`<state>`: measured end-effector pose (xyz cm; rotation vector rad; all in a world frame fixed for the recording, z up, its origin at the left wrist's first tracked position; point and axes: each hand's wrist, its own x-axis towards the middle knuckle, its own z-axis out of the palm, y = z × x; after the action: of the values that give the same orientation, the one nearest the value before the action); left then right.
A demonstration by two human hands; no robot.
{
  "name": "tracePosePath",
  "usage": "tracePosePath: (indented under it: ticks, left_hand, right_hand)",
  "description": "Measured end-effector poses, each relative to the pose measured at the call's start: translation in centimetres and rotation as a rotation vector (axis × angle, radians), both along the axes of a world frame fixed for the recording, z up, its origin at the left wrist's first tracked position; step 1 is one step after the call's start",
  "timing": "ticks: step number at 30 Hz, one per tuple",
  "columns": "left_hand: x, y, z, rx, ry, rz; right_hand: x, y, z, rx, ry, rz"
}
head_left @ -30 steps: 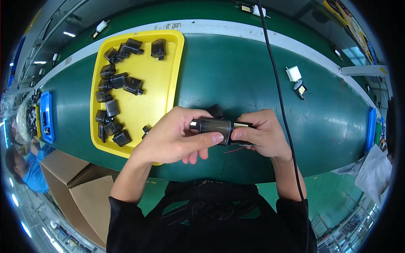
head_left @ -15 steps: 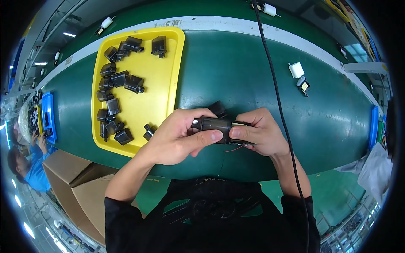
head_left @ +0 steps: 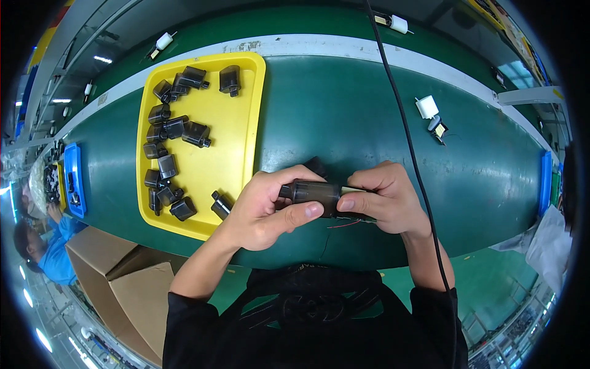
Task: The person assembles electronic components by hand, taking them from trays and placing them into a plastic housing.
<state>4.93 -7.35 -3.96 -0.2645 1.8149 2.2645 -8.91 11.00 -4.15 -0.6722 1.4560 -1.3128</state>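
A person's left hand (head_left: 264, 212) and right hand (head_left: 384, 200) are gripping a small dark cylindrical part (head_left: 310, 192) between them over a green conveyor belt (head_left: 344, 117). A yellow tray (head_left: 239, 129) holding similar dark parts (head_left: 178, 129) is sitting just left of the hands.

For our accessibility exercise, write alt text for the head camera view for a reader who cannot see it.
A person's left hand and right hand together hold a small dark plastic housing over a green conveyor belt. To the left lies a yellow tray with more dark housings, and a black cable crosses the belt.
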Motion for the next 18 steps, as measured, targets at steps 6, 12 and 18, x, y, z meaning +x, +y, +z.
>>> tracePosePath:
  ticks: [6, 12, 18]
  left_hand:
    - [0.0, 1.8, 0.7, 0.121, 0.086, 0.186]
    - [-0.4, 1.1, -0.4, -0.499, 0.514, 0.068]
    - [-0.3, 0.6, -0.9, -0.527, 0.485, 0.022]
  right_hand:
    - [-0.1, 0.6, 0.3, -0.440, 1.455, 0.039]
    - [0.0, 0.8, 1.0, -0.493, 1.205, 0.028]
    - [-1.1, 0.8, 1.8, -0.309, 0.898, 0.169]
